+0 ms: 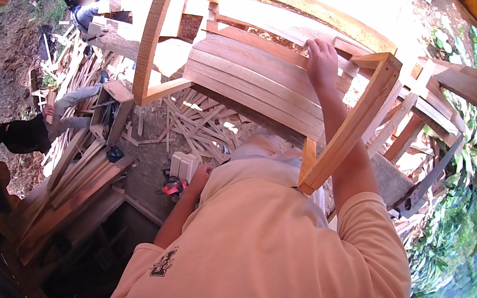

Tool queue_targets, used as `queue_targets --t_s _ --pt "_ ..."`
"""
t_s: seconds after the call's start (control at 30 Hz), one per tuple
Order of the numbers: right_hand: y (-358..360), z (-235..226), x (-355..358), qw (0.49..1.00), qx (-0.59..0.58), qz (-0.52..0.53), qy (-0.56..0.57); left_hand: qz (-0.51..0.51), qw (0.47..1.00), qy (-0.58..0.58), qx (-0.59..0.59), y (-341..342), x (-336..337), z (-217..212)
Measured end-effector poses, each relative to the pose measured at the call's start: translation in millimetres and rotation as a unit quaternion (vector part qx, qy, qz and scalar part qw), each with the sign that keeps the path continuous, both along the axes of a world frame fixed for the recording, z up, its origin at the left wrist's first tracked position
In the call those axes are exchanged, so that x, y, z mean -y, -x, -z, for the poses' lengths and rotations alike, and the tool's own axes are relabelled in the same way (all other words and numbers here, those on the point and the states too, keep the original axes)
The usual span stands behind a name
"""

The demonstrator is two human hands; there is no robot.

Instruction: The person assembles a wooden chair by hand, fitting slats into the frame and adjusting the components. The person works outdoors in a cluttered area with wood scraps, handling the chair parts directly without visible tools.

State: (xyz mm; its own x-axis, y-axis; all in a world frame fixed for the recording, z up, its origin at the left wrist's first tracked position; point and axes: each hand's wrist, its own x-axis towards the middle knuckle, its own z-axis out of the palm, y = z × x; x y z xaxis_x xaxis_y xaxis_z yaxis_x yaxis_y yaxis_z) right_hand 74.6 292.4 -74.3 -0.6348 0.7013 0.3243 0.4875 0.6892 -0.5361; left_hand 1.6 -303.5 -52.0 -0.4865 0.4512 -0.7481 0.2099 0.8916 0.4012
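Well, the right hand (322, 62) is up at the far edge of some light boards (255, 80), with its fingers bent. I can't tell if it squeezes the wood or just rests there. The boards lie side by side, mostly left of that hand and nearer the body. A wooden frame (154, 42) stands farther left of it, and a thick post (351, 129) slants by its arm. The left hand (203, 176) is low down, just right of a stack of wood blocks (184, 167). I can't tell if it holds them. A red thing (174, 186) is below and left of it. Thin wood bits (193, 118) lie beyond it. A saw (432, 180) is well right of the right hand.
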Motion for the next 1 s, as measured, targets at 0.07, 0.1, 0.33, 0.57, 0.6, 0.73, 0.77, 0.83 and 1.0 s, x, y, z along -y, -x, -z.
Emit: queue_targets --t_s 0.07,0.1,0.33,0.57,0.6,0.73,0.77,0.83,1.0 --pt "1.0 2.6 -0.1 1.000 0.000 0.006 -0.020 0.002 1.000 -0.003 -0.001 0.7 -7.1 -4.0" --pt "1.2 3.7 -0.8 0.999 -0.002 0.010 -0.030 -0.003 1.000 0.006 0.001 -0.7 -9.9 -7.1" --pt "1.3 3.9 -3.6 1.000 0.006 0.002 -0.028 0.001 1.000 0.023 -0.020 3.4 -24.3 -20.7" --pt "2.7 -1.5 -2.4 1.000 0.012 -0.002 -0.010 0.012 1.000 0.010 -0.010 9.4 -23.2 -18.0" --pt "1.0 -1.8 -3.2 1.000 0.026 -0.002 0.000 0.010 1.000 0.011 -0.011 8.8 -24.5 -18.2" --pt "2.3 1.1 -4.6 1.000 0.017 -0.001 -0.019 -0.021 0.999 0.023 -0.006 10.4 -32.9 -24.2" --pt "1.6 0.2 -5.1 1.000 0.023 -0.005 -0.010 -0.017 1.000 0.018 -0.011 11.6 -33.9 -24.5" --pt "1.2 -0.7 -5.3 1.000 0.024 -0.004 -0.019 -0.009 1.000 0.008 -0.020 13.6 -36.8 -25.6" --pt "1.4 -0.9 -7.0 0.999 0.034 -0.011 -0.024 -0.021 1.000 0.015 -0.016 18.7 -37.4 -21.4"
